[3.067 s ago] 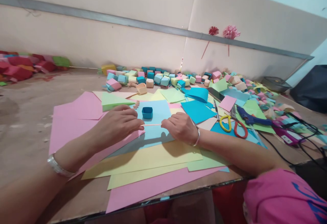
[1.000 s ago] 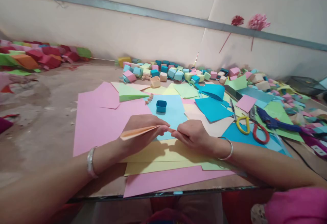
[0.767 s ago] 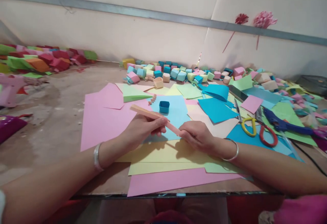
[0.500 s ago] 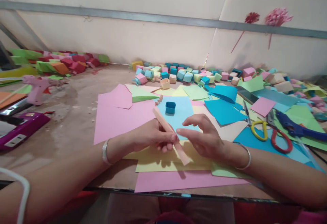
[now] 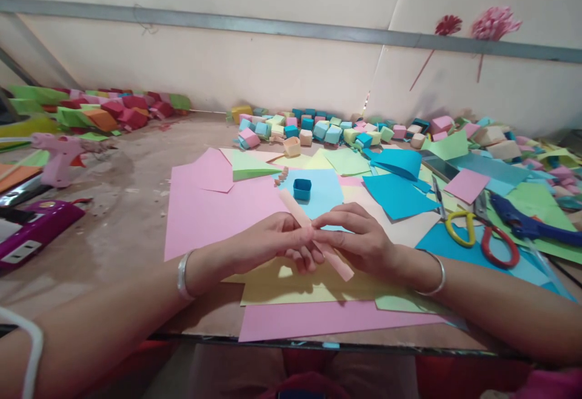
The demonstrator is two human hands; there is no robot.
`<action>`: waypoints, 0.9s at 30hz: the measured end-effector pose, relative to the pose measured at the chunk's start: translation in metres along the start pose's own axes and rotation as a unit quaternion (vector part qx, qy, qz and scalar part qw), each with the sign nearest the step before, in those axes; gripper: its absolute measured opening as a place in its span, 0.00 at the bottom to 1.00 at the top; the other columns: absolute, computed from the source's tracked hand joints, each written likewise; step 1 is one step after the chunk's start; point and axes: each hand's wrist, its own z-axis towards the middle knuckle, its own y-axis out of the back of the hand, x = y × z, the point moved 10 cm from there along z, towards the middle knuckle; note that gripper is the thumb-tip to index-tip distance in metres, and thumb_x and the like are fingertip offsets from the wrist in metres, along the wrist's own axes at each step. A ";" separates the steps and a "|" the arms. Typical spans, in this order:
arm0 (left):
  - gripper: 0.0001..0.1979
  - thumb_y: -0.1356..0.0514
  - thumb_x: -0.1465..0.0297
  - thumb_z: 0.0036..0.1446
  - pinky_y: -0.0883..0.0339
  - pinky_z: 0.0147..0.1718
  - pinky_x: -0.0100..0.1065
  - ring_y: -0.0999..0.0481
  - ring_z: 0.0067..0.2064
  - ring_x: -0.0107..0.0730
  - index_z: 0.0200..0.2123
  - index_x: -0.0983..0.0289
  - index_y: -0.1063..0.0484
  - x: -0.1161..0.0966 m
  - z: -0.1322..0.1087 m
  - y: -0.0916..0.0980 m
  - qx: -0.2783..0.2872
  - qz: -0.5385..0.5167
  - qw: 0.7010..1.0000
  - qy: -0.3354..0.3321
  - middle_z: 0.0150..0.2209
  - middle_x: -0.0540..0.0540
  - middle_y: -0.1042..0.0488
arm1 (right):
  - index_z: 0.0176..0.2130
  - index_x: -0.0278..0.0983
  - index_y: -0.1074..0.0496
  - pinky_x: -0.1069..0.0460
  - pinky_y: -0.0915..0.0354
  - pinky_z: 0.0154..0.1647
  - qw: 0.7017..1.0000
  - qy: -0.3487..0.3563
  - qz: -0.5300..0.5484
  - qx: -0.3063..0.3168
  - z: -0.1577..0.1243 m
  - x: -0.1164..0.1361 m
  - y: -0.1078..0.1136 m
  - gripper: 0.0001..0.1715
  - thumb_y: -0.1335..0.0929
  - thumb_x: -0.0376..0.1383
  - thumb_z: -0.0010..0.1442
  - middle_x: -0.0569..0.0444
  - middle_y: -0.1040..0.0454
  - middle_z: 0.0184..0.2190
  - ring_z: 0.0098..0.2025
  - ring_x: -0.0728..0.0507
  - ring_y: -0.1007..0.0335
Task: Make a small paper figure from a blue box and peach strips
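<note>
A peach paper strip point(image 5: 295, 207) slants between my hands above the coloured sheets. My left hand point(image 5: 284, 241) is closed on it, thumb on top and fingers curled beneath. From the other side my right hand point(image 5: 359, 232) pinches the strip near its middle, fingertips meeting the left thumb. Just beyond my fingers, a small dark-blue paper box point(image 5: 302, 189) stands on a light-blue sheet point(image 5: 330, 190). Beneath my hands lie a yellow sheet point(image 5: 282, 293) and a pink sheet point(image 5: 318, 323).
Yellow-handled scissors point(image 5: 460, 229) and red-handled scissors point(image 5: 499, 247) lie right, beside a blue-handled tool point(image 5: 522, 220). A pink glue gun point(image 5: 57, 156) and purple power strip point(image 5: 39, 232) are left. Several small paper boxes point(image 5: 321, 130) line the wall.
My right hand has moved left and closed on the strip, its fingertips now against my left thumb. The strip's lower end has swung slightly up and right.
</note>
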 end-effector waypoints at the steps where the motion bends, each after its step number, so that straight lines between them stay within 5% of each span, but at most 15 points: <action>1: 0.28 0.44 0.48 0.59 0.29 0.34 0.32 0.23 0.32 0.33 0.34 0.70 0.21 0.002 0.001 0.002 -0.012 -0.011 1.000 0.001 0.34 0.63 0.21 | 0.49 0.41 0.28 0.47 0.32 0.45 1.000 -0.001 0.007 0.007 0.000 0.000 -0.001 0.15 0.33 0.30 0.62 0.50 0.24 0.44 0.45 0.44 0.30; 4: 0.33 0.52 0.44 0.61 0.29 0.35 0.36 0.24 0.30 0.34 0.32 0.69 0.23 0.007 0.001 0.005 -0.040 -0.031 0.999 0.007 0.30 0.61 0.22 | 0.46 0.41 0.27 0.48 0.32 0.45 0.999 -0.005 0.032 0.032 0.001 0.001 -0.007 0.11 0.33 0.32 0.63 0.50 0.25 0.43 0.44 0.45 0.31; 8: 0.29 0.51 0.48 0.63 0.30 0.35 0.35 0.25 0.30 0.33 0.31 0.67 0.24 -0.001 -0.003 0.002 -0.059 0.032 0.998 -0.011 0.27 0.58 0.24 | 0.41 0.40 0.27 0.49 0.32 0.43 0.998 -0.011 0.043 0.050 0.003 0.005 -0.010 0.08 0.34 0.31 0.63 0.50 0.28 0.42 0.42 0.46 0.31; 15: 0.13 0.34 0.60 0.53 0.36 0.26 0.27 0.31 0.26 0.25 0.30 0.65 0.21 -0.043 -0.013 0.033 -0.221 0.180 0.951 -0.123 0.29 0.54 0.24 | 0.38 0.38 0.31 0.47 0.32 0.46 0.993 -0.094 0.068 0.030 0.005 -0.008 -0.003 0.08 0.39 0.34 0.66 0.44 0.30 0.48 0.49 0.43 0.33; 21: 0.17 0.43 0.60 0.60 0.34 0.28 0.27 0.29 0.27 0.26 0.35 0.67 0.21 -0.043 -0.015 0.029 -0.223 0.214 0.944 -0.118 0.27 0.55 0.25 | 0.35 0.38 0.35 0.51 0.35 0.34 0.990 -0.124 0.047 0.045 -0.004 -0.018 -0.010 0.07 0.39 0.34 0.66 0.51 0.29 0.29 0.33 0.45 0.34; 27: 0.13 0.42 0.65 0.59 0.34 0.28 0.26 0.28 0.27 0.27 0.36 0.67 0.20 -0.046 -0.019 0.034 -0.270 0.252 0.921 -0.121 0.25 0.53 0.25 | 0.28 0.38 0.38 0.52 0.44 0.28 0.989 -0.146 0.015 0.028 -0.007 -0.024 -0.008 0.09 0.37 0.31 0.61 0.56 0.36 0.22 0.25 0.48 0.41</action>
